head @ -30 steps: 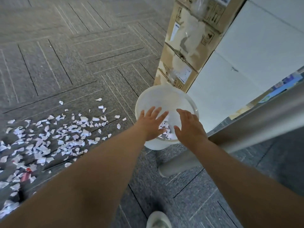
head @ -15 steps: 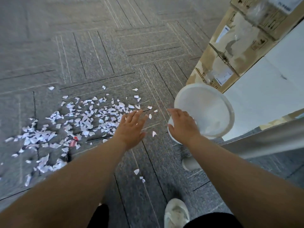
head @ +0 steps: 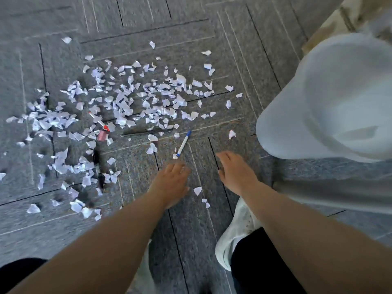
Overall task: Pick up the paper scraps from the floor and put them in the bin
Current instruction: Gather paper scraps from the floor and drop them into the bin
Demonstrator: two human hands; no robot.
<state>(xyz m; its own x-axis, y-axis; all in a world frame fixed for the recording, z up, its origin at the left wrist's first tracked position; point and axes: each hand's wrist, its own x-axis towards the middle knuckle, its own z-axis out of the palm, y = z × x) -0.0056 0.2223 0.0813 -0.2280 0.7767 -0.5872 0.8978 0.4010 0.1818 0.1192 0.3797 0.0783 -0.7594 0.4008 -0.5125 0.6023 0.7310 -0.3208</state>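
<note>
While I watch through the head camera, I see two bare arms reach out low over the grey carpet (head: 191, 251). The left hand (head: 169, 183) is palm down with its fingers stretched out, and it holds nothing, though the fingertips look blurry. The right hand (head: 237, 172) is just beside it, apart from it, with loose straight fingers, and it holds nothing too. The paper scraps (head: 127, 102) lie all over the carpet in front of the hands and off to the left, in one big messy patch of small white bits. One small scrap (head: 197, 190) lies between the two hands, and a couple more sit just under it. A white pen with a blue cap (head: 183, 143) lies on the carpet just past the left hand's fingertips. A small red thing (head: 103, 134) sits among the scraps, but I cannot tell what it is. The white bin (head: 282, 124) stands on the right, near the right hand, with its open top showing. A white shoe (head: 235, 234) shows under the right arm. A brown box (head: 350, 13) peeks out behind the bin.
</note>
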